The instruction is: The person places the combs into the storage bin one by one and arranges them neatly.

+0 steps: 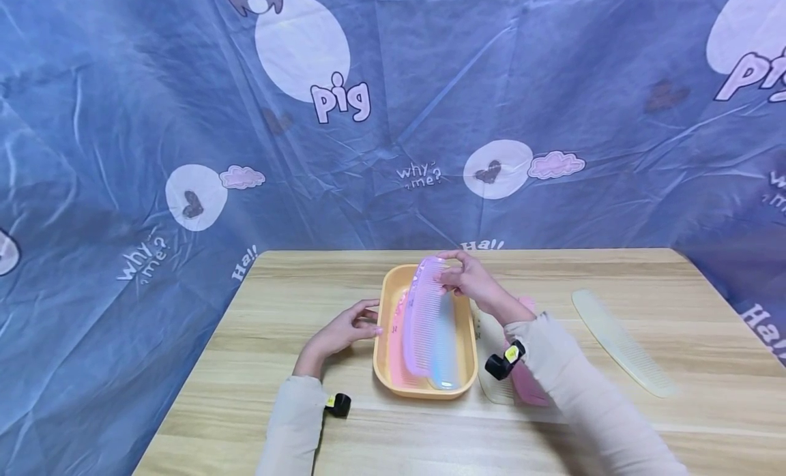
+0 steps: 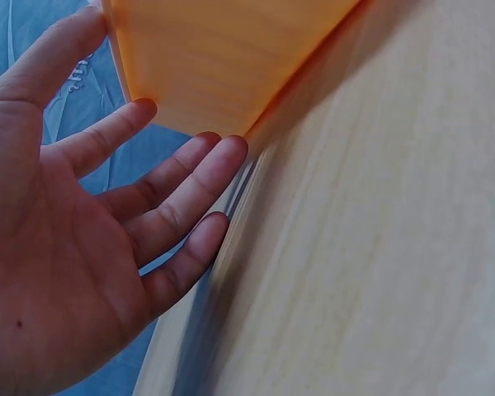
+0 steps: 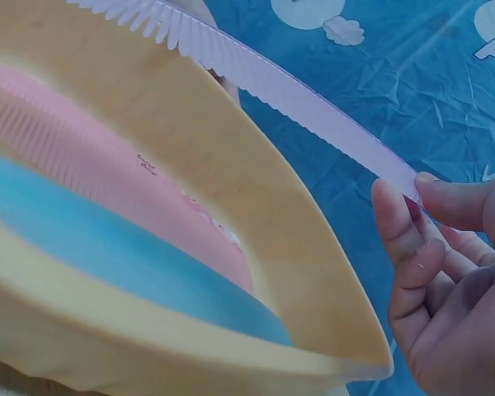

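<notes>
An orange tray (image 1: 388, 305) sits mid-table with a pink comb (image 1: 396, 367) and a blue comb (image 1: 446, 346) lying in it. My right hand (image 1: 467, 277) pinches the far end of a purple comb (image 1: 424, 312) and holds it tilted over the tray; in the right wrist view the purple comb (image 3: 305, 99) runs from my fingertips (image 3: 421, 198) across the tray's rim (image 3: 313, 247). My left hand (image 1: 353, 324) rests with straight fingers against the tray's left wall, fingers (image 2: 190, 190) touching the orange tray (image 2: 214, 58).
A pale cream comb (image 1: 620, 341) lies on the table (image 1: 276, 326) to the right. Another pale comb (image 1: 491, 367) and a pink comb (image 1: 531, 387) lie partly under my right forearm. Blue printed cloth (image 1: 368, 121) hangs behind and beside the table.
</notes>
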`<state>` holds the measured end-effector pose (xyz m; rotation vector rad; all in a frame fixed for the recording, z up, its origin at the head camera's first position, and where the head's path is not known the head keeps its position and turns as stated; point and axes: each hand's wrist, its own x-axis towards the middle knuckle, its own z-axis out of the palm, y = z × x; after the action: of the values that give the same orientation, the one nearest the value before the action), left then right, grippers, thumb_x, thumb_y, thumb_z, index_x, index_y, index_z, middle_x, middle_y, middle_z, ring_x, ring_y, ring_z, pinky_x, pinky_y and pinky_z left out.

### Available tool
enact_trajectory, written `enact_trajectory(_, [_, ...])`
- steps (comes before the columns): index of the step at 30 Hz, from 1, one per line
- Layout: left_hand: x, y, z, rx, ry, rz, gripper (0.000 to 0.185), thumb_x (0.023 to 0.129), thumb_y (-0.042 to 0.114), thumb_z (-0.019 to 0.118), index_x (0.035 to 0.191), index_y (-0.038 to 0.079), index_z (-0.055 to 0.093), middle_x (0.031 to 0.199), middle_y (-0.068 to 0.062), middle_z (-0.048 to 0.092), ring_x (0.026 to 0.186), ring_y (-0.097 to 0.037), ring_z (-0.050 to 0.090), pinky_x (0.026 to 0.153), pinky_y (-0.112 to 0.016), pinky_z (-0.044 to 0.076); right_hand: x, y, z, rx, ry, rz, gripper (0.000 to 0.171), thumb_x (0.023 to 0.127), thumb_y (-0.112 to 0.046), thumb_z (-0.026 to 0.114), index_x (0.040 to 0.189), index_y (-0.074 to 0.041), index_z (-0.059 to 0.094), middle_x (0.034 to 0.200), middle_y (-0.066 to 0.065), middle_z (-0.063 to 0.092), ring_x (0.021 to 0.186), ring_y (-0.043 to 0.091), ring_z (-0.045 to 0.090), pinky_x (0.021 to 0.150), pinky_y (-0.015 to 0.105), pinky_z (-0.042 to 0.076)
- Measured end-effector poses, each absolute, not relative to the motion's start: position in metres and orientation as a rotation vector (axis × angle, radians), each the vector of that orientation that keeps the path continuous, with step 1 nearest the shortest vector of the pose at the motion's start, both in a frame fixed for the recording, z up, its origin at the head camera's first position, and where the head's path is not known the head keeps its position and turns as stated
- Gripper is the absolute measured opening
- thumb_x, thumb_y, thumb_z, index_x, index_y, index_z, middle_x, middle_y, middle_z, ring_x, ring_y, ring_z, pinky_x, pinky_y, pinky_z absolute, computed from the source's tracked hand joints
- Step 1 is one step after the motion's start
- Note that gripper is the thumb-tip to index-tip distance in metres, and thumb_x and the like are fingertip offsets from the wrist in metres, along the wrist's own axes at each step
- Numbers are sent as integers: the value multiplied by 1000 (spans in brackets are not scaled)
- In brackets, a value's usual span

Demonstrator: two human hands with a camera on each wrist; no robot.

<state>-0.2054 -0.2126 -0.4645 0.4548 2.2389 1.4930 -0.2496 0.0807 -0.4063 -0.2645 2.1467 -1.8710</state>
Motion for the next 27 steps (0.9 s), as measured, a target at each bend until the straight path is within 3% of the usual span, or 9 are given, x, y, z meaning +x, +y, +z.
enact_trajectory(16, [-203,-213,-462,455,2256,1473,64,91,23,68,147,10,38,132,-21,54,113,-27,57,96,-38,46,-246,62,-407,-336,2100,-1748,45,93,-4,57,132,0,37,76,-5,71,60,9,64,51,21,35])
enact_trajectory(27, [-203,-214,-462,447,2269,1463,64,91,23,68,146,11,39,132,-21,54,113,-27,57,96,-38,46,-247,59,-411,-383,2071,-1697,46,92,-3,56,132,2,33,72,-5,70,63,12,65,53,22,35])
